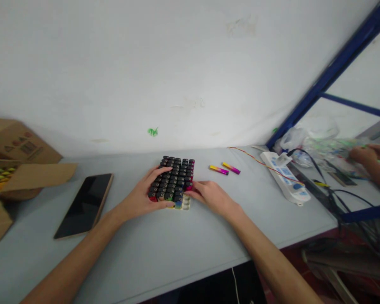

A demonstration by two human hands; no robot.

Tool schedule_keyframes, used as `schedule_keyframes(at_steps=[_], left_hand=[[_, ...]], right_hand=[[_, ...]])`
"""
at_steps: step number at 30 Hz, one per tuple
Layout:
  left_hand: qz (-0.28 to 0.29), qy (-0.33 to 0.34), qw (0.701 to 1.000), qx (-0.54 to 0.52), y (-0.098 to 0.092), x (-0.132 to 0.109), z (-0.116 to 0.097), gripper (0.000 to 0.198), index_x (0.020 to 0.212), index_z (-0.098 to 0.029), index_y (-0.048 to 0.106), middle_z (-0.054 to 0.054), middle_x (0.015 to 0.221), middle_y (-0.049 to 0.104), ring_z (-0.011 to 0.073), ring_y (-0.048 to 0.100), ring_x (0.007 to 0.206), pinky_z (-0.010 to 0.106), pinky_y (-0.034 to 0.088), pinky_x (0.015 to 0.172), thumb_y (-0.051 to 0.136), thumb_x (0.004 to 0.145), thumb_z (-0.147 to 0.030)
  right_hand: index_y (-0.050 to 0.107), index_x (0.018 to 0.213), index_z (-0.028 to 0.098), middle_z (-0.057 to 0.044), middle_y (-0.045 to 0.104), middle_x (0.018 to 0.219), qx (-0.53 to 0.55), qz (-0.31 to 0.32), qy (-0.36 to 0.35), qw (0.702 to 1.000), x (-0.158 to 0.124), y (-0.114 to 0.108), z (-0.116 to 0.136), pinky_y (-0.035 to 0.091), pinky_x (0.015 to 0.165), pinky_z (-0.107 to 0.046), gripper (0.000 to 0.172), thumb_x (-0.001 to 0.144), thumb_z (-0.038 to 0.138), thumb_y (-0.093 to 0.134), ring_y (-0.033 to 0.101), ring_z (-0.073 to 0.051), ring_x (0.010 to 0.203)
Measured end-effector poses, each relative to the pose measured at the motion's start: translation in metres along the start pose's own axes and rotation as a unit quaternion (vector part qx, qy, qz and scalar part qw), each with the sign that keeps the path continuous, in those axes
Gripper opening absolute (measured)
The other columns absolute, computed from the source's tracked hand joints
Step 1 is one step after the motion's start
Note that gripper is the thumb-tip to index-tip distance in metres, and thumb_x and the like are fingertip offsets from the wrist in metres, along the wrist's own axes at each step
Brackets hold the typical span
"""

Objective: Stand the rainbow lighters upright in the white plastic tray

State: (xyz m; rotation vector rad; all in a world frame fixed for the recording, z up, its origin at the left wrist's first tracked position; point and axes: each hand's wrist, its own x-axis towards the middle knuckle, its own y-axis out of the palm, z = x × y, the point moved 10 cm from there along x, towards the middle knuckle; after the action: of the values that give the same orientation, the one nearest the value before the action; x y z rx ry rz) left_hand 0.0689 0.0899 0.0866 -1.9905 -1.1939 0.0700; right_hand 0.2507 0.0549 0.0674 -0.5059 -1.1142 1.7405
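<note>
In the middle of the table stands a tight block of black-topped coloured sticks (172,177), upright in rows. A pale tray with round sockets (186,202) shows at its near right corner, where several sockets hold nothing. My left hand (145,190) is wrapped round the block's left side, thumb at the near edge and fingers over the top. My right hand (210,194) pinches a red black-topped stick (188,185) at the block's right side. Two yellow-and-purple sticks (218,170) lie flat to the right, apart from both hands.
A dark tablet (85,204) lies left, beside an open cardboard box (22,143) with yellow-green pieces inside. On the right are a white power strip (285,177) with cables, a blue metal frame (323,80), plastic bags (316,143) and another person's hands (367,156).
</note>
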Motion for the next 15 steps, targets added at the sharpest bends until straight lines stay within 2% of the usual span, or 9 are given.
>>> schedule_keyframes(at_steps=[2, 4, 5, 7, 9, 10, 12, 15], left_hand=[[0.0, 0.0, 1.0, 0.0, 0.0, 0.0, 0.002, 0.092, 0.157, -0.031, 0.05, 0.015, 0.167, 0.048, 0.0421, 0.045, 0.158, 0.063, 0.037, 0.131, 0.093, 0.078, -0.053], [-0.004, 0.003, 1.0, -0.002, 0.0, 0.001, 0.004, 0.092, 0.156, -0.033, 0.052, 0.014, 0.166, 0.05, 0.0433, 0.047, 0.156, 0.065, 0.038, 0.13, 0.093, 0.077, -0.055], [-0.008, 0.007, 1.0, -0.004, -0.001, 0.002, 0.004, 0.091, 0.156, -0.034, 0.052, 0.013, 0.165, 0.051, 0.0438, 0.049, 0.155, 0.066, 0.039, 0.129, 0.093, 0.076, -0.055], [-0.014, 0.017, 1.0, -0.01, -0.001, 0.002, 0.003, 0.091, 0.155, -0.037, 0.054, 0.011, 0.164, 0.054, 0.0445, 0.051, 0.153, 0.067, 0.041, 0.128, 0.094, 0.075, -0.054], [-0.018, 0.02, 1.0, -0.015, -0.002, 0.002, 0.003, 0.091, 0.155, -0.037, 0.054, 0.011, 0.163, 0.054, 0.0447, 0.052, 0.152, 0.068, 0.041, 0.128, 0.094, 0.074, -0.054], [-0.017, 0.019, 1.0, -0.015, -0.002, 0.002, 0.004, 0.091, 0.155, -0.037, 0.054, 0.012, 0.163, 0.054, 0.0443, 0.052, 0.152, 0.068, 0.04, 0.128, 0.094, 0.075, -0.054], [-0.014, 0.015, 1.0, -0.013, -0.001, 0.002, 0.004, 0.09, 0.155, -0.034, 0.053, 0.014, 0.164, 0.052, 0.0434, 0.051, 0.153, 0.068, 0.038, 0.129, 0.093, 0.077, -0.053], [-0.008, 0.016, 1.0, -0.011, 0.0, 0.001, 0.004, 0.091, 0.156, -0.033, 0.051, 0.015, 0.165, 0.05, 0.0418, 0.05, 0.154, 0.066, 0.037, 0.13, 0.093, 0.078, -0.054]], right_hand=[[0.07, 0.092, 0.019, -0.003, 0.073, 0.082, 0.063, 0.019, -0.014, 0.998, -0.002, -0.004, -0.003, 0.045, 0.068, -0.028, 0.042, 0.109, 0.055, 0.059, 0.063, -0.016, 0.069], [0.071, 0.089, 0.02, -0.001, 0.071, 0.078, 0.091, -0.004, -0.011, 0.996, -0.006, -0.019, -0.017, 0.045, 0.067, -0.027, 0.044, 0.108, 0.058, 0.06, 0.061, -0.015, 0.067], [0.071, 0.089, 0.02, -0.001, 0.071, 0.079, 0.08, -0.041, 0.0, 0.996, -0.008, -0.032, -0.029, 0.046, 0.069, -0.028, 0.044, 0.108, 0.057, 0.059, 0.061, -0.016, 0.069], [0.073, 0.094, 0.02, -0.005, 0.073, 0.088, 0.015, -0.156, 0.034, 0.987, -0.018, -0.064, -0.057, 0.049, 0.078, -0.032, 0.039, 0.11, 0.052, 0.057, 0.064, -0.019, 0.08], [0.076, 0.109, 0.021, -0.011, 0.073, 0.104, -0.055, -0.235, 0.068, 0.968, -0.027, -0.084, -0.084, 0.052, 0.092, -0.038, 0.03, 0.109, 0.047, 0.061, 0.066, -0.025, 0.097], [0.077, 0.113, 0.02, -0.013, 0.073, 0.109, -0.089, -0.245, 0.079, 0.962, -0.029, -0.086, -0.095, 0.052, 0.096, -0.04, 0.028, 0.107, 0.045, 0.064, 0.065, -0.027, 0.102], [0.078, 0.115, 0.02, -0.015, 0.071, 0.114, -0.131, -0.219, 0.094, 0.962, -0.026, -0.078, -0.113, 0.052, 0.1, -0.044, 0.026, 0.107, 0.04, 0.064, 0.064, -0.03, 0.107], [0.077, 0.11, 0.02, -0.015, 0.071, 0.115, -0.144, -0.185, 0.102, 0.967, -0.022, -0.066, -0.125, 0.052, 0.099, -0.045, 0.024, 0.106, 0.039, 0.064, 0.062, -0.031, 0.107]])
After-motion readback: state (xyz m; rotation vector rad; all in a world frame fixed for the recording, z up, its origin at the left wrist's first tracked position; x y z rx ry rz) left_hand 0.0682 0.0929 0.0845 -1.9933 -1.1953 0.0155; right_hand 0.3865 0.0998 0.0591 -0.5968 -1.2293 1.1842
